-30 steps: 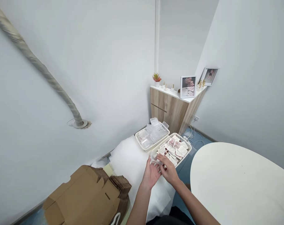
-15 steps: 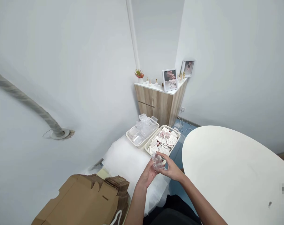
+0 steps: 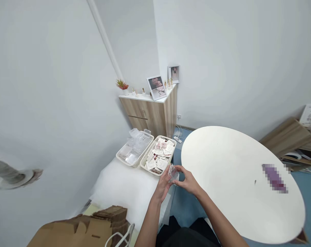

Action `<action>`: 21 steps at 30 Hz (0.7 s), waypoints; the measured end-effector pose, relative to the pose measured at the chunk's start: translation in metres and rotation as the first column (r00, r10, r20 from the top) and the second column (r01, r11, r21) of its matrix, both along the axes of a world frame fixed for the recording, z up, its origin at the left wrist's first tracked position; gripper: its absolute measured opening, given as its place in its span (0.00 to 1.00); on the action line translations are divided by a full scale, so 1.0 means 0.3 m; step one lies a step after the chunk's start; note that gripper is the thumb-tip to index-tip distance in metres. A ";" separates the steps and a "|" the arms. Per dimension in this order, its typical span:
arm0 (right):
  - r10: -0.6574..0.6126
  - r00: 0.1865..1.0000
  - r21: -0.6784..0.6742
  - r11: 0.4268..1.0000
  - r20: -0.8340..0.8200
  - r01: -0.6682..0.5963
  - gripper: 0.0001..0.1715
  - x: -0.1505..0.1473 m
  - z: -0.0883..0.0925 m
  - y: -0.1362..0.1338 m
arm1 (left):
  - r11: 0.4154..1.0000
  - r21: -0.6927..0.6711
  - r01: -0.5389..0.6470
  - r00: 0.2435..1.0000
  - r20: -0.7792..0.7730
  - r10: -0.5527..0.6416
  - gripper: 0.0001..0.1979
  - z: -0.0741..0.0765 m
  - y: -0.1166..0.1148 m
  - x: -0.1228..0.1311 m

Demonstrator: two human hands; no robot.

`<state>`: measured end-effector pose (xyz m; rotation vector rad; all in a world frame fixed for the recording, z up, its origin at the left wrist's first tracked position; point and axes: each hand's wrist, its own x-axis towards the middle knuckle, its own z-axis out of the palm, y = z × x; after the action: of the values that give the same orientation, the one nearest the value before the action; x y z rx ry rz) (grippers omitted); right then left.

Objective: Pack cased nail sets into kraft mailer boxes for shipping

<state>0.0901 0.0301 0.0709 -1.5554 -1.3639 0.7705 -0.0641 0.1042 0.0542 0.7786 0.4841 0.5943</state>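
A small clear plastic box [image 3: 173,174] is held up in front of me between both hands. My left hand [image 3: 163,185] grips it from the left side, and my right hand [image 3: 187,180] has its thumb and fingers on the right edge. Whether its lid is fully closed, I cannot tell. Just beyond my hands sits a white basket [image 3: 143,165] filled with printed cards and small packets [image 3: 159,153]. To its left, another white basket [image 3: 119,156] holds several clear plastic boxes [image 3: 136,145].
White foam sheeting [image 3: 119,192] covers the surface under the baskets. Flattened brown cardboard boxes [image 3: 75,231] are stacked at lower left. A white rounded table [image 3: 222,178] stands on the right, with a blurred purple item on it. Behind is a wooden cabinet [image 3: 155,116] bearing picture frames [image 3: 157,88].
My view has swung to the right, so the baskets and cabinet appear further left and more of the round table shows. The clear box stays in both hands, turned slightly.
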 end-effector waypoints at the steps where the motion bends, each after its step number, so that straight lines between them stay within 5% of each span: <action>1: -0.020 0.999 -0.008 1.000 0.033 0.020 0.34 0.028 -0.004 -0.021 | 1.000 -0.021 0.003 1.000 0.001 -0.003 0.30 -0.006 -0.010 0.038; 5: -0.075 0.984 0.016 0.997 0.161 0.074 0.33 0.167 -0.006 -0.133 | 0.986 -0.167 -0.020 1.000 -0.015 0.018 0.30 -0.026 -0.061 0.215; 9: -0.068 0.985 0.030 0.997 0.156 0.064 0.42 0.325 0.000 -0.267 | 0.953 -0.281 0.111 0.983 -0.112 -0.147 0.31 -0.019 -0.135 0.393; 16: -0.082 0.996 -0.043 0.996 0.038 0.084 0.41 0.531 -0.016 -0.440 | 0.925 -0.227 0.304 0.886 -0.290 -0.362 0.34 0.002 -0.285 0.630; 21: -0.225 0.972 -0.074 0.973 -0.067 0.220 0.39 0.608 -0.036 -0.498 | 0.928 -0.171 0.331 0.884 -0.288 -0.369 0.33 -0.018 -0.358 0.728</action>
<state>0.2725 -0.1192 0.0602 -1.6808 -1.0973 0.7330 0.1542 -0.0033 0.0487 0.8283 0.6478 0.0980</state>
